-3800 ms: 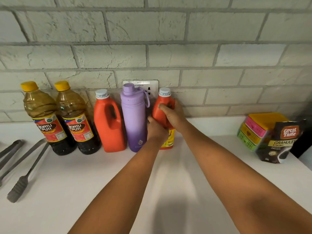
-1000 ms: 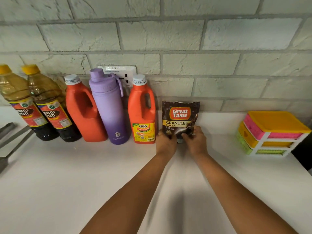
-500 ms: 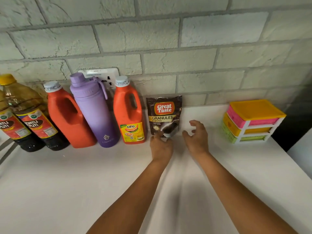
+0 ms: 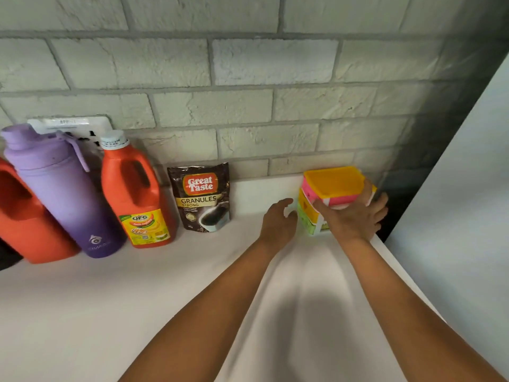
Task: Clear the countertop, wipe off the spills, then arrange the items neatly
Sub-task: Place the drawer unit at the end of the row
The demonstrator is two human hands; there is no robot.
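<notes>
head view: right hand (image 4: 355,219) is gripping the small drawer box (image 4: 332,188) at the bench (image 4: 137,299) far right corner, prob to slide it in line w/ the row along the wall. left hand (image 4: 278,221) is hovering just beside it, fingers loose, grasping nothing, prob about to steady it. count: 2 orange jugs (image 4: 135,194), 1 purple flask (image 4: 57,194), 1 coffee pouch (image 4: 201,197), 1 drawer box, all standing upright at the back.

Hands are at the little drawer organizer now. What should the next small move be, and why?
Probably bring the left hand onto the drawer organizer and slide it left toward the coffee pouch. The right hand already grips it, the left hovers open beside it, and a gap separates it from the row.
</notes>
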